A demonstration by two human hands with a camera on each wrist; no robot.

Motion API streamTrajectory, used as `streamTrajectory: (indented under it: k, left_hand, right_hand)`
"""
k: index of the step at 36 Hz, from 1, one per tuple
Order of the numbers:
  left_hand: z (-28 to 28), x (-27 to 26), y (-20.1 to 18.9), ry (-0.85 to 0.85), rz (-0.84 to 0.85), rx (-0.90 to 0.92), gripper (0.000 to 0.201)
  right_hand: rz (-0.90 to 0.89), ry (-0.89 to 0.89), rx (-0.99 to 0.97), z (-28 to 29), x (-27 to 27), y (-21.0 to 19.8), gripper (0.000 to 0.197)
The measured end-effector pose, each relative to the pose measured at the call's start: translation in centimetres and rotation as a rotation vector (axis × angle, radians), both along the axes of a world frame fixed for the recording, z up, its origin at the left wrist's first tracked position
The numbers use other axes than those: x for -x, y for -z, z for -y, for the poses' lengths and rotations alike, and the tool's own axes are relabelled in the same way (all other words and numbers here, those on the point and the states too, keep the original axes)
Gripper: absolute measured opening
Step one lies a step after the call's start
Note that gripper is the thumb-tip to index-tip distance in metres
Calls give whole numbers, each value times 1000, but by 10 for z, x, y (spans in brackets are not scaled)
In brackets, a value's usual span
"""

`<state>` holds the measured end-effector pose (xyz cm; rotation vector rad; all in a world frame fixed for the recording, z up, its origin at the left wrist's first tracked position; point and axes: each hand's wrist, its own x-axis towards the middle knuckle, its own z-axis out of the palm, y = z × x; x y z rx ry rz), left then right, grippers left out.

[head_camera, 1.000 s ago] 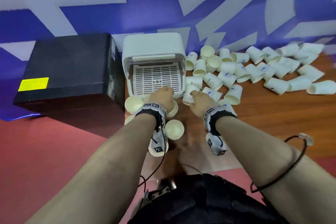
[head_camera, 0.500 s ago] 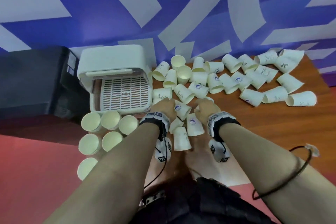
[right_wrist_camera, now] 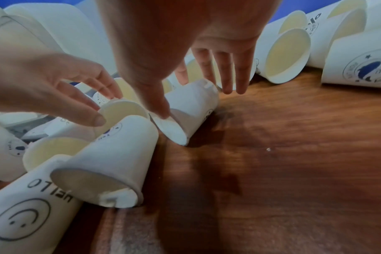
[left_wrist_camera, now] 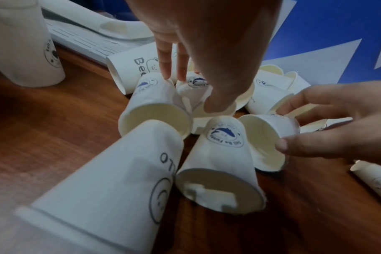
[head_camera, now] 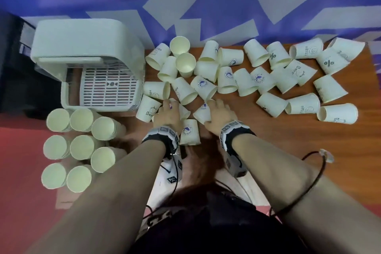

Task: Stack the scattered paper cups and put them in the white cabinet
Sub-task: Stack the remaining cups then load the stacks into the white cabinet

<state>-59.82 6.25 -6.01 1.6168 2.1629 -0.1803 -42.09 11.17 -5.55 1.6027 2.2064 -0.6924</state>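
Note:
Many white paper cups (head_camera: 245, 80) lie scattered on the wooden table (head_camera: 268, 136). The white cabinet (head_camera: 82, 43) stands open at the left, its slotted tray (head_camera: 107, 88) showing. My left hand (head_camera: 169, 109) reaches over a lying dolphin-logo cup (left_wrist_camera: 196, 82), thumb on its rim and fingertips at its base. My right hand (head_camera: 214, 109) holds another lying cup (right_wrist_camera: 194, 110) the same way, thumb at the rim and index finger behind the base, the other fingers straight. Both cups rest on the table.
Several upright stacks of cups (head_camera: 80, 146) stand in front of the cabinet at the left. One cup (head_camera: 189, 132) lies between my wrists. A black box (head_camera: 12, 68) sits left of the cabinet. A blue and white wall backs the table.
My hands moved right, from the cabinet's front edge into the near side of the cup pile. Each hand has now come down onto a lying cup.

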Motion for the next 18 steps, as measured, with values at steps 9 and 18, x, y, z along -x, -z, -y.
streamTrajectory:
  k: [9,18]
  left_hand:
    - [-8,1,-3,-55,65,45,56]
    - [-17,11,-21,-165,72,40,37]
  right_hand:
    - [-84,100,81,-1,1,1,70]
    - [-42,235,12,-11,-3,-19,26]
